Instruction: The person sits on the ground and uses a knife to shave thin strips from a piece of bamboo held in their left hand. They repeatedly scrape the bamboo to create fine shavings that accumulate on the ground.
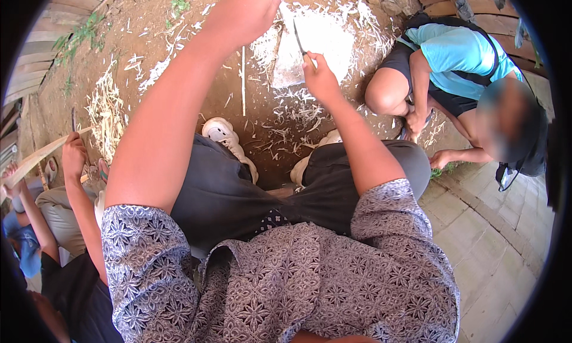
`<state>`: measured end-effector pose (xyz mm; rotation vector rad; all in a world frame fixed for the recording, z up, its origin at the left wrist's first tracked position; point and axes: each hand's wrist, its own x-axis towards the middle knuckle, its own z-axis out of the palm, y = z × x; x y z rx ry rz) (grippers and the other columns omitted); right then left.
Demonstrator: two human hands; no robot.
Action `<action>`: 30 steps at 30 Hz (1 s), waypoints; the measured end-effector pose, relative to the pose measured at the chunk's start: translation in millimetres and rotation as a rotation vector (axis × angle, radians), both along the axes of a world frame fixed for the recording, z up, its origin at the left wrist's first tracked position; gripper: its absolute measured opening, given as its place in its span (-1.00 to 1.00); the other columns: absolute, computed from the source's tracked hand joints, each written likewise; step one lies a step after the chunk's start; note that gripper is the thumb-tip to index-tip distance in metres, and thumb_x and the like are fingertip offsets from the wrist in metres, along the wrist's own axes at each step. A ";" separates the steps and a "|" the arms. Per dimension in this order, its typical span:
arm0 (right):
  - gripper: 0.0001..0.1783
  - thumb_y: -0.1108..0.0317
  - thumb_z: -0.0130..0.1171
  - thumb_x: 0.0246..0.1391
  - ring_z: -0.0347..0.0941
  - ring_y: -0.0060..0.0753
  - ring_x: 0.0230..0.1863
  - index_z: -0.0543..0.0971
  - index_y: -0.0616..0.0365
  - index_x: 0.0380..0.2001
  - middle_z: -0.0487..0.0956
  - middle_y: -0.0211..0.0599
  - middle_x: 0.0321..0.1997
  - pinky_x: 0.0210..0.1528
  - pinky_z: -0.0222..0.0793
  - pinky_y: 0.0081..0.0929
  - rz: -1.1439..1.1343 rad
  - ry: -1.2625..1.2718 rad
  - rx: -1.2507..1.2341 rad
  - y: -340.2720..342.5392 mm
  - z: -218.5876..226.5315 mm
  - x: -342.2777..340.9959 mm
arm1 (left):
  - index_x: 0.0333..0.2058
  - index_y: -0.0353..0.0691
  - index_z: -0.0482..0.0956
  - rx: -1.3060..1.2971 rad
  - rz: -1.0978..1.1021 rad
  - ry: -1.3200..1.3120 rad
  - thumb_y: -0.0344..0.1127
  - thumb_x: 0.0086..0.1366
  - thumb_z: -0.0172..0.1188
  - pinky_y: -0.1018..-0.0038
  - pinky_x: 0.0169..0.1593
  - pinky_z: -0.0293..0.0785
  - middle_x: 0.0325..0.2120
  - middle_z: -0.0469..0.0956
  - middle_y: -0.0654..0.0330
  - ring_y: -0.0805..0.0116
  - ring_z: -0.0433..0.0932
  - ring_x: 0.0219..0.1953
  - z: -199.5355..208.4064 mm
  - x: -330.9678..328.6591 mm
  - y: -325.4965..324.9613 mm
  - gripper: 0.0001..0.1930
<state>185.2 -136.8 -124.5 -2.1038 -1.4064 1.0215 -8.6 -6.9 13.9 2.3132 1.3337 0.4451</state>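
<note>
My right hand is closed round the handle of a knife; its narrow dark blade points up and away from me. My left hand reaches farther out to the upper edge of the view, its fingers curled closed. What it grips is cut off by the frame and washed out by glare. Below the blade lies a bright white flat sheet or slab on the ground, strewn with pale wood shavings. A thin pale stick lies on the soil between my arms.
At the right a person in a turquoise shirt squats close to the slab. On the left another person's hand is near a long pale wooden strip. A shavings heap lies beside them. Paving runs along the right.
</note>
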 end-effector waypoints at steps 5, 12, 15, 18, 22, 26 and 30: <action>-0.52 0.20 0.04 0.40 0.60 -0.32 -0.26 0.37 0.06 0.31 0.68 -0.04 -0.22 -0.12 0.48 -0.34 -0.135 0.278 0.214 13.7 20.0 -1.6 | -0.15 -0.33 0.42 -0.004 -0.024 -0.055 -0.19 0.44 -0.12 -0.12 -0.05 0.46 -0.25 0.58 -0.34 -0.36 0.56 -0.13 -0.4 -10.0 5.7 -0.71; -0.44 0.27 0.00 0.43 0.50 -0.45 -0.15 0.20 0.09 0.41 0.56 -0.16 -0.14 -0.10 0.41 -0.48 -0.028 0.516 0.447 22.6 139.4 -10.7 | -0.17 -0.33 0.45 0.009 -0.031 0.032 -0.19 0.43 -0.12 -0.11 -0.04 0.46 -0.26 0.59 -0.33 -0.34 0.57 -0.13 10.9 -11.3 4.4 -0.70; -0.39 0.32 -0.09 0.48 0.37 -0.63 -0.33 0.06 0.09 0.49 0.53 -0.29 -0.25 -0.25 0.34 -0.66 0.074 0.540 0.537 27.5 159.1 1.5 | -0.19 -0.33 0.46 -0.024 -0.054 0.118 -0.19 0.43 -0.10 -0.10 -0.06 0.47 -0.27 0.60 -0.32 -0.33 0.58 -0.15 21.5 -10.9 1.3 -0.70; -0.47 0.28 0.01 0.41 0.48 -0.54 -0.38 0.30 0.15 0.37 0.57 -0.35 -0.39 -0.26 0.42 -0.50 -0.004 0.268 0.713 28.3 136.4 -2.6 | -0.21 -0.33 0.47 -0.054 -0.060 0.098 -0.19 0.43 -0.08 -0.11 -0.09 0.48 -0.29 0.60 -0.31 -0.33 0.59 -0.18 24.9 -14.5 -2.3 -0.71; -0.45 0.25 0.01 0.42 0.46 -0.55 -0.39 0.30 0.21 0.39 0.59 -0.31 -0.37 -0.23 0.42 -0.52 -0.086 0.268 0.125 12.3 94.7 -21.5 | -0.24 -0.34 0.47 0.000 -0.029 0.037 -0.21 0.42 -0.06 -0.11 -0.13 0.49 -0.32 0.60 -0.32 -0.34 0.60 -0.22 15.8 -13.8 2.1 -0.73; -0.40 0.27 0.01 0.43 0.48 -0.55 -0.32 0.25 0.21 0.44 0.66 -0.12 -0.08 -0.13 0.45 -0.49 0.018 0.260 0.375 16.6 93.5 -16.4 | -0.25 -0.36 0.46 -0.011 -0.030 0.053 -0.23 0.43 -0.08 -0.12 -0.14 0.49 -0.34 0.60 -0.33 -0.35 0.60 -0.24 3.1 -12.3 10.2 -0.73; -0.37 0.32 0.01 0.42 0.57 -0.36 0.04 0.19 0.22 0.48 0.55 0.09 0.24 0.16 0.40 -0.47 0.058 0.218 0.824 19.6 106.7 -12.9 | -0.25 -0.35 0.44 0.046 -0.021 0.047 -0.24 0.43 -0.08 -0.13 -0.15 0.48 -0.35 0.59 -0.32 -0.35 0.60 -0.24 -1.5 -9.5 10.6 -0.74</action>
